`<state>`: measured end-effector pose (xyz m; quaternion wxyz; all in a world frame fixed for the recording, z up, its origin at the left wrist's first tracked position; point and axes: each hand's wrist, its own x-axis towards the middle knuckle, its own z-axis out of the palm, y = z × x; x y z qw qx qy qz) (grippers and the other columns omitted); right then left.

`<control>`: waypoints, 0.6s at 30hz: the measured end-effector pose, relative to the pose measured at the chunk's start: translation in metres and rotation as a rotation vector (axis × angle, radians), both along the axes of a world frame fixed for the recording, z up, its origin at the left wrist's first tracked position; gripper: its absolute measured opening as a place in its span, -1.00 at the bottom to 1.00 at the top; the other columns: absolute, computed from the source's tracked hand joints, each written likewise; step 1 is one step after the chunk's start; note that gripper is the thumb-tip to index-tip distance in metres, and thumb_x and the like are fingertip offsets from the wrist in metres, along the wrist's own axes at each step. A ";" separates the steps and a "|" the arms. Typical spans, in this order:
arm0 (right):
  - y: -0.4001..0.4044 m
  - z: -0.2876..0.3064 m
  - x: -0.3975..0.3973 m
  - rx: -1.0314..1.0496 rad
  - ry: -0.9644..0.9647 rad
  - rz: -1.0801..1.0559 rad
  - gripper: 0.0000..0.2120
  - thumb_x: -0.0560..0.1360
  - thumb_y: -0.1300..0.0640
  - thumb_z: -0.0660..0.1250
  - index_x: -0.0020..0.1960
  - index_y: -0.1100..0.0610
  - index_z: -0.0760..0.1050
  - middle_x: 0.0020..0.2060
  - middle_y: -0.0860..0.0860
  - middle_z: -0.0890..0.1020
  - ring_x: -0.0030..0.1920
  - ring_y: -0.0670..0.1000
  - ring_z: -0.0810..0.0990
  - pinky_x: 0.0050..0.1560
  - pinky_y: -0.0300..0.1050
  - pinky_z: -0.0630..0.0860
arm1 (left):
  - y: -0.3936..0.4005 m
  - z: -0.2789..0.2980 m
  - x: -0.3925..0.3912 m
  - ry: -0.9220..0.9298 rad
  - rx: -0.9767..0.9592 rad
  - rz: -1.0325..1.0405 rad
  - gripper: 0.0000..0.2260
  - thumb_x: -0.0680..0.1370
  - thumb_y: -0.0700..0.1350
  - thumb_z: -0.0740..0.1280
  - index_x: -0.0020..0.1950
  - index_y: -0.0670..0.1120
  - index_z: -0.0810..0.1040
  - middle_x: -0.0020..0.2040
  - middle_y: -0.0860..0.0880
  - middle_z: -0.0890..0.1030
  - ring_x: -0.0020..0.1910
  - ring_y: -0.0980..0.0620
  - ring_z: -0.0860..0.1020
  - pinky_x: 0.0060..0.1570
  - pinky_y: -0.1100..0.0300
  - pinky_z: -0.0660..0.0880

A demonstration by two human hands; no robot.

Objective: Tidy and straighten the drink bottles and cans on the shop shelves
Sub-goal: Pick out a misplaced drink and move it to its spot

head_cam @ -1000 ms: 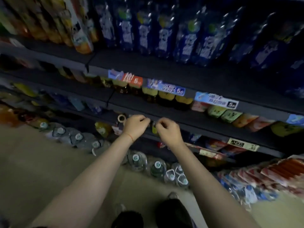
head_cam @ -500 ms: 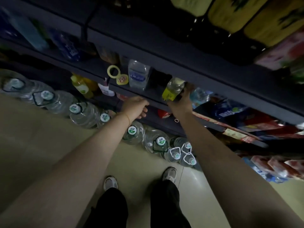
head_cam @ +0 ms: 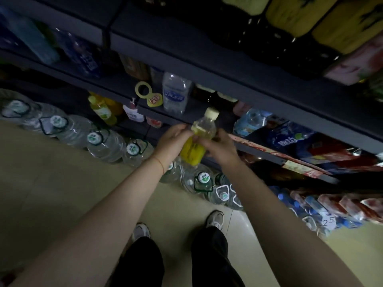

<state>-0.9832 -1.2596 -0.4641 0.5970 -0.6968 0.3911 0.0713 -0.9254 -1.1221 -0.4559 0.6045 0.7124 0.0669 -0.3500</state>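
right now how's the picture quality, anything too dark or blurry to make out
Head view: dim overall, shelf recesses nearly black; the yellow-labelled bottle held by the left hand and right hand is slightly motion-blurred; the wide-angle lens bends the shelf edge.

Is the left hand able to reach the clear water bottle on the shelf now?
Probably not right away: the left hand grips the yellow-label bottle together with the right hand. The clear water bottle stands unobstructed just above.
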 end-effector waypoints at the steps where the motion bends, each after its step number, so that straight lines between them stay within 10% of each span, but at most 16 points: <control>1: 0.010 0.009 -0.008 0.085 0.002 0.023 -0.38 0.09 -0.26 0.61 0.03 0.04 0.61 -0.05 0.01 0.73 -0.01 0.07 0.71 0.08 0.19 0.64 | 0.010 0.014 -0.006 0.022 -0.003 -0.031 -0.81 0.46 0.11 0.39 -0.01 0.05 0.65 -0.06 0.04 0.67 0.01 0.01 0.63 0.06 0.06 0.53; 4: 0.049 0.079 -0.031 0.358 -0.082 0.040 -0.45 0.30 -0.17 0.54 0.14 0.17 0.62 -0.01 0.11 0.71 -0.02 0.13 0.69 -0.05 0.02 0.66 | 0.046 0.077 -0.025 0.126 -0.036 -0.049 -0.58 0.30 0.31 0.46 0.03 0.10 0.65 0.03 -0.02 0.70 0.08 -0.06 0.65 0.20 -0.13 0.54; 10: 0.094 0.253 -0.033 0.651 -0.252 -0.040 -0.39 0.49 -0.23 0.34 0.33 0.21 0.53 0.17 0.24 0.64 0.12 0.21 0.65 0.09 0.08 0.62 | 0.066 0.245 -0.052 0.025 -0.331 0.134 -0.71 0.54 0.03 0.39 0.23 -0.02 0.55 0.09 -0.08 0.69 0.04 0.00 0.68 0.00 0.07 0.61; 18: 0.058 0.488 -0.040 0.280 -0.704 0.176 -0.25 0.23 -0.29 0.56 0.29 0.08 0.55 0.13 0.14 0.68 0.14 0.17 0.66 0.25 0.23 0.54 | 0.014 0.473 -0.062 -0.466 -0.621 0.101 -0.59 0.47 0.21 0.31 0.19 -0.02 0.57 0.09 -0.15 0.68 0.03 -0.11 0.67 0.00 -0.04 0.61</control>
